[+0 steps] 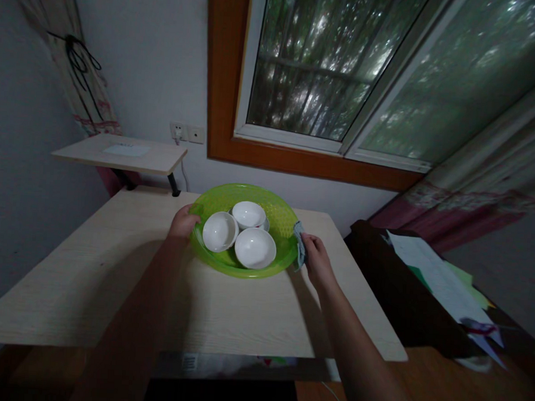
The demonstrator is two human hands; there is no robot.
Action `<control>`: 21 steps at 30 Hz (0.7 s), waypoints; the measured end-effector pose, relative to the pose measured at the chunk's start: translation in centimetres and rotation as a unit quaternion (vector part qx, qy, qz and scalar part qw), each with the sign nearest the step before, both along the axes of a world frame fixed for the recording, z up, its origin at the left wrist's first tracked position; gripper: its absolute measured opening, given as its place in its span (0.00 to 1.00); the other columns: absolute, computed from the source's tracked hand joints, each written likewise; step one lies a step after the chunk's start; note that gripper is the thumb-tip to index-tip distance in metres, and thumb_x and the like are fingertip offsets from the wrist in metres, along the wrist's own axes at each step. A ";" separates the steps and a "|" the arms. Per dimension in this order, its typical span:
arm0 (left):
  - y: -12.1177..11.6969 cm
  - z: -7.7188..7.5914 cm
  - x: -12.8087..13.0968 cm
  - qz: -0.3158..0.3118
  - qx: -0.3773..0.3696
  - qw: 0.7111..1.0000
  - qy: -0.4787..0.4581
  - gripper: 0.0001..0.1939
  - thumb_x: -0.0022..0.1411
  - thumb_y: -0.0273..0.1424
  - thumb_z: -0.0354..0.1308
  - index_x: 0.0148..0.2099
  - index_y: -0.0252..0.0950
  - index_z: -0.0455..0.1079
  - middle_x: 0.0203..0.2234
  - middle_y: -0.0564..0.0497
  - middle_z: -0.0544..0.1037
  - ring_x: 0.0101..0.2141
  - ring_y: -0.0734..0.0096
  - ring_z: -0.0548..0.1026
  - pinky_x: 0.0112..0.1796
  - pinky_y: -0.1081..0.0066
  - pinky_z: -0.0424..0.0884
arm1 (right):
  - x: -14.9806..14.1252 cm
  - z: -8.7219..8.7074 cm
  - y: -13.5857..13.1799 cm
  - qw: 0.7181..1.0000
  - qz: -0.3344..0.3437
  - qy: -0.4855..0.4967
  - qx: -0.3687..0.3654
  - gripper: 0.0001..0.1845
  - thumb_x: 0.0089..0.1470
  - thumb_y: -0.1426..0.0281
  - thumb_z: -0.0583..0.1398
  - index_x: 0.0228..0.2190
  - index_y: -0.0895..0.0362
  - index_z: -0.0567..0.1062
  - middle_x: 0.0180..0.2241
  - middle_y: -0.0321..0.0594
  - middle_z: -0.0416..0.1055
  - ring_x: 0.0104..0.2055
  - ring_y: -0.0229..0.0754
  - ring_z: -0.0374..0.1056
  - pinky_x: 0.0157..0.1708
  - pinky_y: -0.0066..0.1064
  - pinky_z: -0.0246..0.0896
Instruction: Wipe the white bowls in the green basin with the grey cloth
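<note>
A round green plastic basket is held between my two hands over the far part of the desk. Inside it sit several white bowls, among them one at the left, one at the back and one at the front. My left hand is closed on the basket's left rim. At the right rim my right hand is closed on a grey-blue cloth, which lies against the basket's edge. Whether the basket touches the desk I cannot tell.
The pale wooden desk carries a raised shelf with a white paper at the back left. Behind it are a wall socket and a window. Papers lie on dark furniture at the right.
</note>
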State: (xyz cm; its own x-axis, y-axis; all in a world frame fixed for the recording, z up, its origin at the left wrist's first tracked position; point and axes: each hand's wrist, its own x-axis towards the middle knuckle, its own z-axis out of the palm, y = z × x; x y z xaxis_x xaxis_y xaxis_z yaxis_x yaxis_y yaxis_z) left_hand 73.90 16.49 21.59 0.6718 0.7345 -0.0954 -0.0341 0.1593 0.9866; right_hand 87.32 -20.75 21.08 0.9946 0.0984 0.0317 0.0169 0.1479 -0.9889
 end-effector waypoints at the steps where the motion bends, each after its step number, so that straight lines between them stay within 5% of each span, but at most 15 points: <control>1: 0.0 0.0 0.0 -0.003 -0.001 1.000 -0.003 0.26 0.38 0.27 0.65 0.45 0.34 0.74 0.26 0.52 0.79 0.24 0.65 0.75 0.26 0.70 0.67 | -0.7 0.2 -0.1 0.999 0.018 0.022 0.022 0.23 0.45 0.52 0.74 0.36 0.52 0.78 0.33 0.34 0.77 0.31 0.38 0.71 0.26 0.27 0.66; 7: -0.2 0.6 -0.2 -0.007 -0.006 1.000 0.011 0.26 0.36 0.27 0.63 0.44 0.35 0.74 0.26 0.51 0.79 0.24 0.65 0.75 0.26 0.70 0.67 | -2.5 -0.1 -0.8 0.991 0.070 0.062 0.096 0.20 0.45 0.64 0.75 0.41 0.54 0.81 0.41 0.41 0.82 0.38 0.42 0.77 0.35 0.29 0.74; 14: -0.1 0.7 -0.2 -0.018 0.012 1.000 0.018 0.26 0.37 0.26 0.62 0.44 0.34 0.74 0.26 0.51 0.79 0.25 0.64 0.75 0.26 0.70 0.67 | 1.9 -1.4 -0.3 0.975 0.047 0.137 0.165 0.03 0.57 0.69 0.65 0.36 0.53 0.81 0.37 0.38 0.83 0.36 0.41 0.80 0.34 0.27 0.78; 21: 0.0 0.2 -0.1 -0.005 0.013 1.000 0.007 0.25 0.38 0.27 0.64 0.43 0.34 0.74 0.26 0.51 0.79 0.24 0.64 0.75 0.25 0.70 0.67 | 4.2 -0.1 0.1 0.961 0.077 0.186 0.190 0.07 0.61 0.71 0.60 0.34 0.54 0.79 0.31 0.38 0.82 0.30 0.39 0.79 0.27 0.24 0.77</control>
